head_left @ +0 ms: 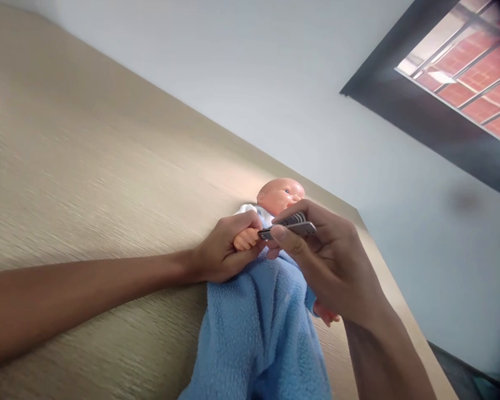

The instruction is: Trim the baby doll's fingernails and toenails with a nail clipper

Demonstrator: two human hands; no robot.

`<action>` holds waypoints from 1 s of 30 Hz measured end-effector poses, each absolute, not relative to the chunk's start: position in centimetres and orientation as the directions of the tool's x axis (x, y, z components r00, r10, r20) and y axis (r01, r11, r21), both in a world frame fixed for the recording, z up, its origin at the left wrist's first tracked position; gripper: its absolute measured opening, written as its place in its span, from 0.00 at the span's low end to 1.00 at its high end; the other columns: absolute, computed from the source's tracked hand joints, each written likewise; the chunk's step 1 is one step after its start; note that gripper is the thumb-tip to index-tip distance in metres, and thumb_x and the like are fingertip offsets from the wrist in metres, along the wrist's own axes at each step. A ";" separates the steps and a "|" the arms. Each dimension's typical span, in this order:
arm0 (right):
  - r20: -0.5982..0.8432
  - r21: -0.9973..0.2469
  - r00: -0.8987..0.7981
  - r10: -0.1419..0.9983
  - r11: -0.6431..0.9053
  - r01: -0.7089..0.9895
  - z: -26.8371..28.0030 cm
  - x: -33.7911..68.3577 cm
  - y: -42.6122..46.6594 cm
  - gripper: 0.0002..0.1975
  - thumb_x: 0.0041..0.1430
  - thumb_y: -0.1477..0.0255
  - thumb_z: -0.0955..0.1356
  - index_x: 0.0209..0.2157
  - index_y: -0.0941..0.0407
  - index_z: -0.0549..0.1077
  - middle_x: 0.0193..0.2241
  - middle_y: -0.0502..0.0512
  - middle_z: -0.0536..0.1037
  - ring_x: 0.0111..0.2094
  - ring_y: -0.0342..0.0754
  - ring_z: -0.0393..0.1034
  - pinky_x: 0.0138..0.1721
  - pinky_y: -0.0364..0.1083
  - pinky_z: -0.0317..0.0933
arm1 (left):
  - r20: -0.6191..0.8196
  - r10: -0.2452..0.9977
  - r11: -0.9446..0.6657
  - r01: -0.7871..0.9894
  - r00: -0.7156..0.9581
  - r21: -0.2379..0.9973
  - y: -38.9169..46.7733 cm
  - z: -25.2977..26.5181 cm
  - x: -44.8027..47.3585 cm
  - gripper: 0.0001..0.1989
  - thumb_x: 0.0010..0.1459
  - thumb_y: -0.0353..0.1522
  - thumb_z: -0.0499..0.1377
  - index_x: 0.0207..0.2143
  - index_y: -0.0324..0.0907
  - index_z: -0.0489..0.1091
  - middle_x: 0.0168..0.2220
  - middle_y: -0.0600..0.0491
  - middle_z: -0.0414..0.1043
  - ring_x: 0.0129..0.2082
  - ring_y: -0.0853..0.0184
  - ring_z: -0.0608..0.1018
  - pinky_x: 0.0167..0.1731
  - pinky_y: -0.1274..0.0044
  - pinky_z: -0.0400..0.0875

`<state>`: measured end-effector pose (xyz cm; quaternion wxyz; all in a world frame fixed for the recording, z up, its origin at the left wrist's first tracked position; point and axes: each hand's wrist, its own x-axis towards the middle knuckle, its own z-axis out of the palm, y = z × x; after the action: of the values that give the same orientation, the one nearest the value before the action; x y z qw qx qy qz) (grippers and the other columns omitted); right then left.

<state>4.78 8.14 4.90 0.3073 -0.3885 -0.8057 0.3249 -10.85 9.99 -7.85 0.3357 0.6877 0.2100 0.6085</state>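
A baby doll (pixel 277 194) in a blue fleece suit (pixel 270 311) lies on its back on the wooden table (pixel 108 166). My left hand (pixel 225 247) is closed around one of the doll's hands (pixel 245 239), whose small fingers show between my thumb and fingers. In my right hand (pixel 331 250) is a metal nail clipper (pixel 291 226), pinched between thumb and fingers. Its jaw end is at the fingertips of the held doll hand; whether it touches them I cannot tell. The doll's other hand (pixel 327 313) lies below my right wrist. My right hand partly hides the doll's face and chest.
The table's far edge runs along a pale wall (pixel 233 66), and its right edge slopes down beside my right arm. A dark-framed window (pixel 462 66) with bars is at the upper right. Dark floor (pixel 462 372) shows at the lower right.
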 end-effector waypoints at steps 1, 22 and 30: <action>0.261 -0.759 -0.494 0.830 0.492 0.426 5.0 5.0 8.3 0.10 0.64 0.68 0.73 0.32 0.57 0.71 0.24 0.50 0.77 0.25 0.43 0.75 0.27 0.39 0.72 | 0.694 0.699 -0.687 -0.109 0.170 0.719 10.0 -7.8 -10.8 0.11 0.68 0.38 0.56 0.34 0.41 0.63 0.27 0.57 0.64 0.25 0.72 0.65 0.27 0.77 0.62; 0.476 -0.517 -0.607 0.636 0.761 0.391 9.5 8.1 0.8 0.11 0.62 0.72 0.75 0.41 0.60 0.72 0.34 0.50 0.78 0.32 0.38 0.74 0.37 0.39 0.70 | 0.826 0.382 -0.910 0.014 0.414 0.413 11.5 -8.2 -13.1 0.15 0.57 0.37 0.62 0.24 0.42 0.61 0.26 0.54 0.67 0.26 0.69 0.69 0.27 0.77 0.66; 0.378 -0.746 -0.456 0.806 0.557 0.366 3.7 11.6 -6.6 0.11 0.60 0.70 0.75 0.41 0.58 0.74 0.31 0.50 0.79 0.33 0.43 0.76 0.37 0.42 0.71 | 0.702 0.451 -0.891 0.231 0.552 0.390 10.0 -7.9 -15.8 0.09 0.56 0.38 0.63 0.33 0.41 0.73 0.38 0.48 0.78 0.39 0.59 0.79 0.45 0.68 0.74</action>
<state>11.63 -6.62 3.71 0.3713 -0.3659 -0.8003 0.2962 -15.79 9.98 -7.85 0.1273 0.8716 0.1955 0.4311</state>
